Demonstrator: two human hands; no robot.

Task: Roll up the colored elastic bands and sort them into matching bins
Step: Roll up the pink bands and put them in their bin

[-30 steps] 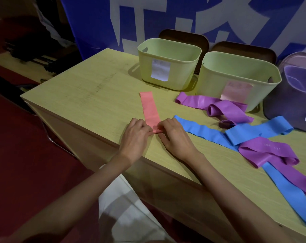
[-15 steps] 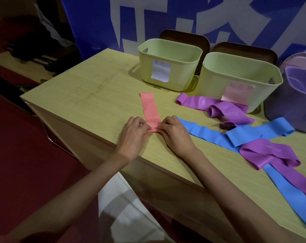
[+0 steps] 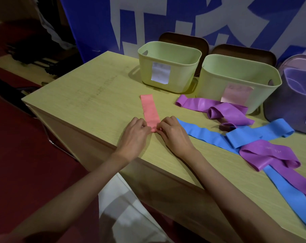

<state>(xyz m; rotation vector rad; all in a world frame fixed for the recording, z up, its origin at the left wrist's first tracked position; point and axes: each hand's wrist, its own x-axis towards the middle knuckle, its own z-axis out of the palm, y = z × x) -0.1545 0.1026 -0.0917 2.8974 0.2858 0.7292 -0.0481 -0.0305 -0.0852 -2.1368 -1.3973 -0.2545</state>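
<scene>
Head view: left hand (image 3: 133, 135) and right hand (image 3: 175, 135) side by side at near table (image 3: 89, 95) edge, fingers curled, pinching rolled near end of pink band (image 3: 150, 110); rest of band lies flat, running away toward green bin with white label (image 3: 168, 67). Second green bin (image 3: 236, 85) right of it, purple bin (image 3: 296, 92) at far right. Purple bands (image 3: 217, 109) and blue band (image 3: 208, 137) sprawl right of hands, overlapping.

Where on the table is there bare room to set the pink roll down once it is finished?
The widest bare patch of table lies left of the pink band, out to the left edge and back to the left green bin. A narrower strip lies between the pink band and the purple band. Right of the right hand, blue band and purple loops crowd the surface.
</scene>
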